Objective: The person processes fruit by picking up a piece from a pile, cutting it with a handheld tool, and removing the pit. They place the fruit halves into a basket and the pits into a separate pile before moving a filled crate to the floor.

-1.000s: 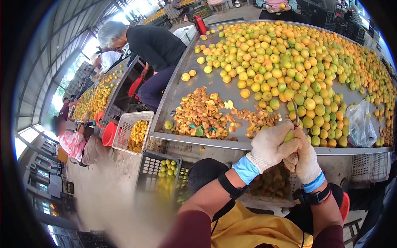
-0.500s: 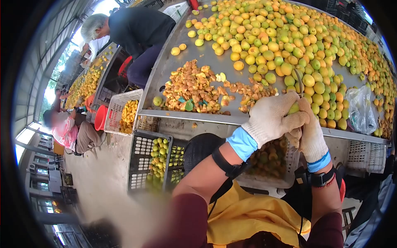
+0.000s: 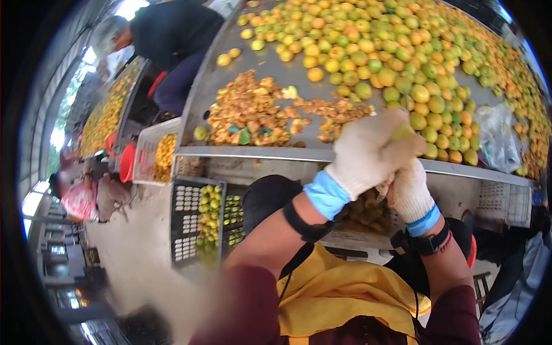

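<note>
Both my hands wear off-white knit gloves over blue cuffs and meet above the table's front edge. My left hand (image 3: 366,150) is closed around a yellow-green apricot-like fruit (image 3: 401,133), mostly covered by its fingers. Pressed up against it from the right, my right hand (image 3: 409,187) is closed too; the curved knife seen there a moment ago is now blurred and largely hidden. Beyond the hands, brownish-orange fruit pieces (image 3: 247,112) lie heaped on the metal table (image 3: 230,77). A large pile of whole yellow, green and orange fruits (image 3: 397,63) covers the far and right side.
A clear plastic bag (image 3: 498,138) lies on the table at right. Below its left corner are a white crate (image 3: 144,150) of orange fruit pieces, a red bucket (image 3: 127,163) and a black crate (image 3: 185,221) with green fruits. A co-worker (image 3: 172,40) bends over at upper left.
The view has shifted, so the table sits slightly higher and further left. My hands have turned against each other; the curved blade that stood up between them no longer shows clearly.
</note>
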{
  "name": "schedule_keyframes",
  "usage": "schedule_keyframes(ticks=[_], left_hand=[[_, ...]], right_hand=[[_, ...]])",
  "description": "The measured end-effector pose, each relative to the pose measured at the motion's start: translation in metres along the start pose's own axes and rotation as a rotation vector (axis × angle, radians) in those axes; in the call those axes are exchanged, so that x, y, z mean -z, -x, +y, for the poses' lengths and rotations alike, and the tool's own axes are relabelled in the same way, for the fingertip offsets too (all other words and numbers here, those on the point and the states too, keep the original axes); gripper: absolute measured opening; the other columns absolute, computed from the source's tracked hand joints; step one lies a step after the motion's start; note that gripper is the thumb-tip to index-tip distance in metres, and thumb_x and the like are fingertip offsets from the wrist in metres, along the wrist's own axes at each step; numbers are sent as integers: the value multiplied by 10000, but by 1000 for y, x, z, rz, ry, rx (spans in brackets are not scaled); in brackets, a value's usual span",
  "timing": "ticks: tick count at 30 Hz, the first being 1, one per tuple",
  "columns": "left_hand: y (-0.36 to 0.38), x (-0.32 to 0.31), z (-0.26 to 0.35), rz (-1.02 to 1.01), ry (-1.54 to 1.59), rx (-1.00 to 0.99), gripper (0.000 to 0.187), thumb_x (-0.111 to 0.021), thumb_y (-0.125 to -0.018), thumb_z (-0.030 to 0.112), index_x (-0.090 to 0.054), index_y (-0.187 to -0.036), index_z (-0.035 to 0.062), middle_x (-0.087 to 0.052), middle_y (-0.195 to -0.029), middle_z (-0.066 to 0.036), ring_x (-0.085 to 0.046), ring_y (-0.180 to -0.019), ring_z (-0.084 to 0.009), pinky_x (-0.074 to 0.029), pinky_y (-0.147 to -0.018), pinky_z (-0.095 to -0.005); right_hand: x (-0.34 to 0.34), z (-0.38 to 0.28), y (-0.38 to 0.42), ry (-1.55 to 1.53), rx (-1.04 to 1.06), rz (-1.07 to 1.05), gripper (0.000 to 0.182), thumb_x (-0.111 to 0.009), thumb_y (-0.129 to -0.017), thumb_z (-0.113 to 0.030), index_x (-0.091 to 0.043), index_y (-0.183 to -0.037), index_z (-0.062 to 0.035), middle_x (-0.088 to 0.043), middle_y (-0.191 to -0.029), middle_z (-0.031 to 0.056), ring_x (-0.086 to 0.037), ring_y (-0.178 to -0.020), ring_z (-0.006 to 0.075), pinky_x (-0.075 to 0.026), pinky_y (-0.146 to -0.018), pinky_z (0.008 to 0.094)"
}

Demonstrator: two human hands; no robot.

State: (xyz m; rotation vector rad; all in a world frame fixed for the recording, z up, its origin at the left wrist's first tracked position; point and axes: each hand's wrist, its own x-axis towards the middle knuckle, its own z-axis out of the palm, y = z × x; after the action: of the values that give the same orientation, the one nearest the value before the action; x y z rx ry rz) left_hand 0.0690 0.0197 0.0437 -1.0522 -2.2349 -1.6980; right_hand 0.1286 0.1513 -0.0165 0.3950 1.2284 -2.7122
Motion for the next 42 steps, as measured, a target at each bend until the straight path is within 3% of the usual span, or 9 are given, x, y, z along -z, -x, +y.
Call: schedule_keyframes(ticks=[6,12,15,18,20,25,28,30,42], left_hand=[[-4,11,-6,-4,612,512,574,-406,-1117,488,-621,-1324,-3,-695,-915,-63,-650,-687,-143,-514,-616,-250],[7,3,-18,85,588,345,519,-419,-1130,368,-540,-1409,-52,-652,-1267,-142,-623,-1155,-171,-538,-928,-300],[8,4,-10,64,590,373,576,-443,-1125,409,-505,-1453,-60,-646,-1291,-124,-624,-1150,-160,-532,-939,-292],[4,5,-4,87,630,396,532,-448,-1118,392,-547,-1398,-49,-663,-1204,-104,-661,-1014,-160,-553,-865,-294],[1,23,-7,-267,595,589,480,-457,-1110,386,-584,-1315,-29,-668,-1065,-87,-668,-836,-158,-557,-727,-287],[1,17,5,-190,596,677,456,-509,-1079,433,-602,-1175,-3,-651,-903,-54,-582,-586,-139,-490,-551,-264],[1,25,-1,-308,443,683,471,-524,-1074,474,-610,-1119,13,-642,-899,-42,-568,-585,-116,-462,-523,-246],[3,19,0,-236,507,697,468,-526,-1074,477,-617,-1110,19,-634,-876,-35,-560,-584,-106,-447,-509,-237],[0,-7,18,114,617,614,516,-510,-1081,509,-634,-1151,13,-659,-798,-59,-624,-590,-120,-508,-495,-226]], right_hand=[[-21,-61,8,110,174,89,231,-591,-1052,-256,-619,-1205,-84,-615,-769,8,-445,-454,79,-367,-405,247],[-31,-64,14,703,312,-13,451,-813,-890,-264,-648,-1244,-39,-684,-939,28,-637,-796,92,-522,-681,270],[-29,-69,10,905,544,-61,449,-837,-852,-242,-658,-1209,-37,-685,-956,61,-658,-901,113,-539,-787,297],[-24,-72,10,1070,652,-19,390,-830,-845,-207,-664,-1157,-42,-680,-874,64,-666,-814,107,-537,-720,284],[-29,-80,16,862,314,-117,333,-821,-856,-197,-657,-1102,-45,-678,-788,39,-664,-720,105,-531,-663,279],[-19,-75,12,932,507,-181,346,-818,-860,-211,-662,-1127,-56,-700,-781,38,-657,-670,100,-528,-651,261],[-22,-74,14,983,517,-189,386,-809,-875,-241,-671,-1195,-75,-708,-808,37,-644,-657,95,-520,-630,255],[-31,-80,23,797,143,-156,361,-786,-903,-249,-671,-1197,-72,-700,-813,29,-637,-654,84,-499,-590,251],[-34,-60,12,488,154,-115,323,-760,-910,-223,-661,-1130,-9,-661,-722,37,-587,-561,69,-441,-476,236]])
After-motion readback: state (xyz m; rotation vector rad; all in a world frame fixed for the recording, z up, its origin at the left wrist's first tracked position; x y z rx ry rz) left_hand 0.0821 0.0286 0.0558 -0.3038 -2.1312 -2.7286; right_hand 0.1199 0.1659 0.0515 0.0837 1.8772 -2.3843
